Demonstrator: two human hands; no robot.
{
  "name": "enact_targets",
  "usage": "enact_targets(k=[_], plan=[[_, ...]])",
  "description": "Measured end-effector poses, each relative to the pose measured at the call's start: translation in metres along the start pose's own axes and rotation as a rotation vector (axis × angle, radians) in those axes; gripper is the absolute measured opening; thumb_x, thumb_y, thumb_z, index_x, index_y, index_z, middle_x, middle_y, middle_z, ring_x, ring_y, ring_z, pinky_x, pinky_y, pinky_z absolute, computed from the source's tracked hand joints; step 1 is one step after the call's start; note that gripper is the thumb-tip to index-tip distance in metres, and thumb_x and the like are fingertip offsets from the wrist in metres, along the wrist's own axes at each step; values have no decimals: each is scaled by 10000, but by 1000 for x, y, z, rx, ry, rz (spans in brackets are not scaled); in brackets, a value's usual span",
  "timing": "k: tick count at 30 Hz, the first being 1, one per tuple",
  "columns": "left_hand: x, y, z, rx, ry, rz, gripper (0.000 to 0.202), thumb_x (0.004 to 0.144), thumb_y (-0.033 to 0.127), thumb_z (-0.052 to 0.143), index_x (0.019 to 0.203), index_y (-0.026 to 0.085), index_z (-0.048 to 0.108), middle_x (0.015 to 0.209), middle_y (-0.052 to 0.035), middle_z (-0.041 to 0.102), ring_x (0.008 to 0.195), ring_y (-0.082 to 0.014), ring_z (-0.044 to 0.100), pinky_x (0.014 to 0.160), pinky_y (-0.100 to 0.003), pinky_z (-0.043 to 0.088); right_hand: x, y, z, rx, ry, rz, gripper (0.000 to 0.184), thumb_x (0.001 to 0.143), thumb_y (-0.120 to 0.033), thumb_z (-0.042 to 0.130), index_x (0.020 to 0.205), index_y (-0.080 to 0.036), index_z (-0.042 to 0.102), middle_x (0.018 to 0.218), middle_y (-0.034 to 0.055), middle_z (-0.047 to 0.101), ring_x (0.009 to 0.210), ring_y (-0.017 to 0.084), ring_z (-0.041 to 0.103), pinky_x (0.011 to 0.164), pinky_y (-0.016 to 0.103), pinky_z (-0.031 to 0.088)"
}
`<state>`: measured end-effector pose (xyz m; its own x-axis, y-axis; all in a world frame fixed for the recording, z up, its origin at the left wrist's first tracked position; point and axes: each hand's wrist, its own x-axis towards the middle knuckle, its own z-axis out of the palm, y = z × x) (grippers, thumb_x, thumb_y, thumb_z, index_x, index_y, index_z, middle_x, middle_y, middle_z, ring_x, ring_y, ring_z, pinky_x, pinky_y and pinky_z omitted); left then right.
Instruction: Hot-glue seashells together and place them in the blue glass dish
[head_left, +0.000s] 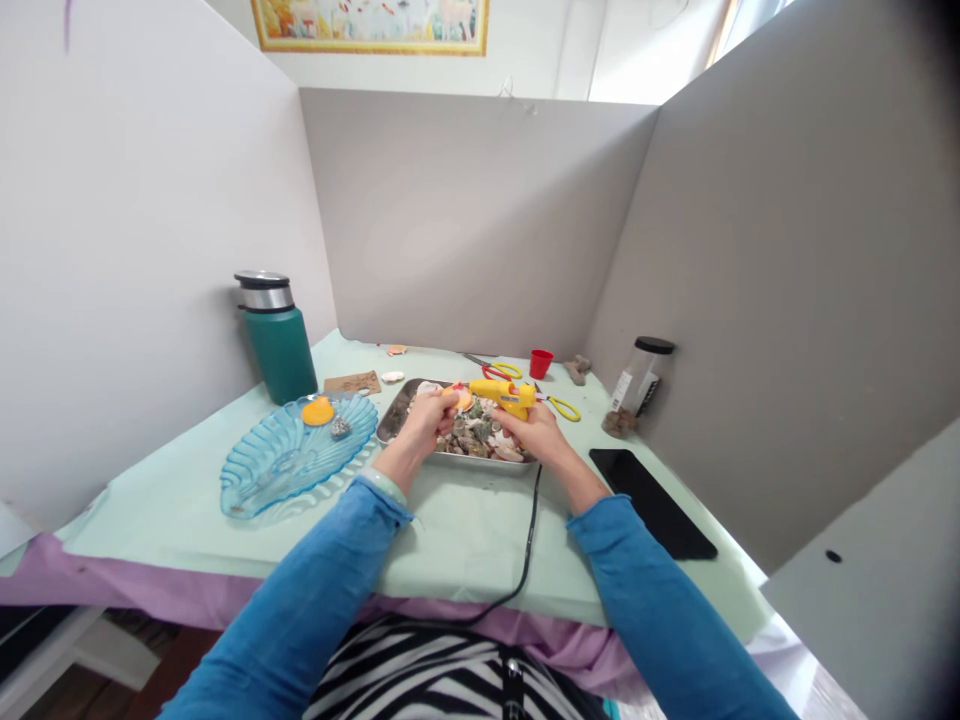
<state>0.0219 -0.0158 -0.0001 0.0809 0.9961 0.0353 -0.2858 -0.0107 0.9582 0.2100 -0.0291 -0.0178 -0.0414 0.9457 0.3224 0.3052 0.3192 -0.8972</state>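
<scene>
Right grip around glue gun, left grip pinching orange piece; tray beneath, red cup beyond.

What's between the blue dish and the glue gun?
In the head view: part of the tray, with the left hand above it and an orange piece at its fingertips.

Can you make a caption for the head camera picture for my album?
Over a tray of shells, the right hand points a yellow glue gun toward an orange piece in the left hand.
</scene>
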Motion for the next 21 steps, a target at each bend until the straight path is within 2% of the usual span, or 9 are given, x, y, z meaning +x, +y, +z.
enact_targets(k=[10, 21], plan=[[0, 1, -1, -1, 16, 9, 173, 721, 151, 639, 650, 162, 482, 454, 69, 397, 327, -18, 251, 354, -178, 141, 3, 7, 0, 3, -8, -13, 333, 713, -490, 736, 707, -164, 668, 520, -8, 596, 422, 102, 471, 421, 228, 376], [0, 0, -1, 3, 15, 7, 197, 711, 153, 655, 648, 169, 469, 446, 76, 384, 331, -18, 240, 351, -177, 141, -1, -1, 0, 23, -10, 3, 315, 707, -471, 737, 703, -166, 659, 513, -11, 579, 415, 100, 460, 413, 230, 364]])
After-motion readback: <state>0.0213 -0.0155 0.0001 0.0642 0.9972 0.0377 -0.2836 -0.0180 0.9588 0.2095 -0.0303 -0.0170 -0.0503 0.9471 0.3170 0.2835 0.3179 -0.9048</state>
